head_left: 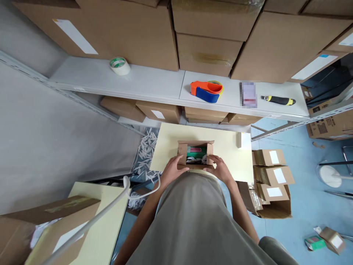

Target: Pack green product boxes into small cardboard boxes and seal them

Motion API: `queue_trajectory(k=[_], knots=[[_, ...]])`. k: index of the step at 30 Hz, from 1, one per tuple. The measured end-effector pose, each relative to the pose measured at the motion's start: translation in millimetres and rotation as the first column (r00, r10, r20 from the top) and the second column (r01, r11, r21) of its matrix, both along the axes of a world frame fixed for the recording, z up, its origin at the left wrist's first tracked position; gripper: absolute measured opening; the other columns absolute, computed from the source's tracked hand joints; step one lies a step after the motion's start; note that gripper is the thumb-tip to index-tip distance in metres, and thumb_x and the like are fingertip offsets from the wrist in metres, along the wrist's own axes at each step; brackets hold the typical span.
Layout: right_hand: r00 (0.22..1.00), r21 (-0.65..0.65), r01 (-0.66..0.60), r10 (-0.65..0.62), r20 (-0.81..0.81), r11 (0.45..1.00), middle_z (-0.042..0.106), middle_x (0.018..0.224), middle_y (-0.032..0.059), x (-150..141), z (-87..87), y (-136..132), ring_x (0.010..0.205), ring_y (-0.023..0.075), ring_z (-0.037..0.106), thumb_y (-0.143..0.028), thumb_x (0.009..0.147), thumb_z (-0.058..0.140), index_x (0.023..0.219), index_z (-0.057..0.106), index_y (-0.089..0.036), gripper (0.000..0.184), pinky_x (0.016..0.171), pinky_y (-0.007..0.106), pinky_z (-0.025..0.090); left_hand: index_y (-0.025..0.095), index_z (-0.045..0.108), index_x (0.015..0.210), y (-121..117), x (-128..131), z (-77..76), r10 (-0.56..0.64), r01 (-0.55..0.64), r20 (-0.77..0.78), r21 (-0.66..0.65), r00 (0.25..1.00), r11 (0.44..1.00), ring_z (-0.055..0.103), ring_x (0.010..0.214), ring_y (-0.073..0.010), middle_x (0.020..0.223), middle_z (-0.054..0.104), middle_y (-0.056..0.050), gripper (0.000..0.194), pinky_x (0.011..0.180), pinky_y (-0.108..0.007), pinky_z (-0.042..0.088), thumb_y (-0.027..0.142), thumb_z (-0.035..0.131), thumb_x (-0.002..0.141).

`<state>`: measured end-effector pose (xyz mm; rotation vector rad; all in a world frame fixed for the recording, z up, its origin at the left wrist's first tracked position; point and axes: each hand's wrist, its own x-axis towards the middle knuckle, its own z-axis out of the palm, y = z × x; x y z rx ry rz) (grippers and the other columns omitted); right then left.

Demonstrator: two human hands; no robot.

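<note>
A small open cardboard box [182,149] sits near the front edge of a pale yellow table [226,147]. Inside it I see a green and pink packet [196,150] and some white filler. My left hand [173,167] grips the box's left front corner, with the thumb along the front wall. My right hand [219,167] holds the right front corner, its fingers curled against the side flap. Both hands are closed on the box.
A white shelf [154,82] behind the table carries a tape roll [120,66], an orange and blue tape dispenser [206,91] and a yellow-black utility knife [278,99]. Large cartons are stacked above. Small labelled boxes [273,173] fill a carton at right. A second table [107,224] with a carton stands at lower left.
</note>
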<state>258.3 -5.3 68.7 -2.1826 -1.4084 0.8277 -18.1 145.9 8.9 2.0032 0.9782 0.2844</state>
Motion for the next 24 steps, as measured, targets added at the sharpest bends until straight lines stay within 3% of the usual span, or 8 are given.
queue_trajectory(k=[3, 5, 7, 10, 12, 15, 19, 24], knots=[[0.989, -0.082, -0.118, 0.124, 0.076, 0.99, 0.067, 0.155, 0.0119, 0.8, -7.2, 8.5, 0.135, 0.036, 0.064, -0.031, 0.088, 0.086, 0.144, 0.071, -0.025, 0.059, 0.115, 0.05, 0.055, 0.025, 0.057, 0.156, 1.9, 6.7, -3.8, -0.031, 0.031, -0.059, -0.003, 0.998, 1.0, 0.063, 0.145, -0.0403, 0.153, 0.067, -0.016, 0.078, 0.119, -0.052, 0.054, 0.047, 0.087, 0.087], [0.984, -0.139, -0.064, 0.085, 0.157, 0.988, 0.074, 0.142, 0.0135, 1.4, -13.2, 16.9, 0.129, 0.0357, 0.066, -0.027, 0.092, 0.079, 0.144, 0.07, -0.023, 0.053, 0.112, 0.049, 0.056, 0.026, 0.047, 0.165, 8.0, 12.9, -5.4, 0.051, -0.048, -0.071, 0.049, 0.996, 0.998, 0.064, 0.144, -0.0393, 0.157, 0.064, -0.017, 0.078, 0.115, -0.051, 0.057, 0.042, 0.078, 0.095], [0.965, -0.128, 0.058, -0.023, 0.26, 0.99, 0.074, 0.138, 0.0169, 2.1, -19.0, 25.9, 0.13, 0.0371, 0.066, -0.026, 0.094, 0.073, 0.154, 0.061, -0.019, 0.061, 0.112, 0.049, 0.056, 0.022, 0.032, 0.173, 17.4, 20.0, -5.6, 0.139, -0.128, -0.06, 0.161, 0.989, 0.979, 0.055, 0.154, -0.04, 0.168, 0.053, -0.021, 0.086, 0.116, -0.052, 0.056, 0.033, 0.072, 0.098], [0.922, -0.029, 0.147, -0.126, 0.367, 0.989, 0.052, 0.165, 0.024, 3.7, -25.4, 36.9, 0.146, 0.04, 0.057, -0.022, 0.09, 0.072, 0.175, 0.03, -0.016, 0.094, 0.117, 0.052, 0.052, 0.017, 0.018, 0.177, 32.8, 30.0, -4.0, 0.107, -0.086, -0.044, 0.343, 0.993, 0.935, 0.032, 0.168, -0.0413, 0.181, 0.031, -0.024, 0.098, 0.128, -0.056, 0.045, 0.017, 0.068, 0.093], [0.912, 0.02, 0.108, -0.107, 0.397, 0.994, 0.034, 0.178, 0.0237, 5.5, -27.4, 40.3, 0.154, 0.0396, 0.049, -0.018, 0.089, 0.069, 0.178, 0.018, -0.02, 0.103, 0.119, 0.053, 0.051, 0.017, 0.021, 0.176, 40.2, 33.8, -2.8, 0.04, -0.015, -0.054, 0.402, 0.998, 0.915, 0.032, 0.168, -0.0397, 0.179, 0.035, -0.022, 0.097, 0.132, -0.057, 0.04, 0.013, 0.067, 0.091], [0.905, 0.05, 0.028, -0.047, 0.423, 0.998, 0.036, 0.178, 0.0193, 9.1, -28.6, 38.1, 0.159, 0.0375, 0.044, -0.017, 0.092, 0.064, 0.173, 0.034, -0.026, 0.087, 0.119, 0.055, 0.051, 0.02, 0.047, 0.164, 42.9, 33.1, -3.0, 0.02, 0.019, -0.086, 0.426, 0.996, 0.904, 0.048, 0.157, -0.0383, 0.159, 0.059, -0.02, 0.074, 0.128, -0.056, 0.044, 0.015, 0.069, 0.093], [0.909, 0.029, -0.019, 0.005, 0.418, 0.999, 0.054, 0.165, 0.0162, 10.4, -32.0, 28.5, 0.16, 0.0358, 0.041, -0.017, 0.099, 0.06, 0.148, 0.065, -0.023, 0.049, 0.121, 0.055, 0.05, 0.024, 0.076, 0.123, 35.1, 26.3, -8.7, 0.007, 0.036, -0.106, 0.398, 0.994, 0.917, 0.064, 0.132, -0.0338, 0.127, 0.073, -0.014, 0.026, 0.116, -0.051, 0.054, 0.019, 0.065, 0.1], [0.921, -0.067, 0.024, 0.004, 0.388, 0.997, 0.057, 0.163, 0.0188, 3.8, -37.3, 24.7, 0.161, 0.0386, 0.042, -0.022, 0.107, 0.054, 0.138, 0.074, -0.023, 0.037, 0.118, 0.058, 0.052, 0.024, 0.078, 0.118, 25.7, 25.0, -16.3, 0.027, 0.012, -0.11, 0.335, 0.994, 0.942, 0.068, 0.119, -0.0302, 0.124, 0.074, -0.013, 0.027, 0.111, -0.049, 0.057, 0.02, 0.054, 0.105]])
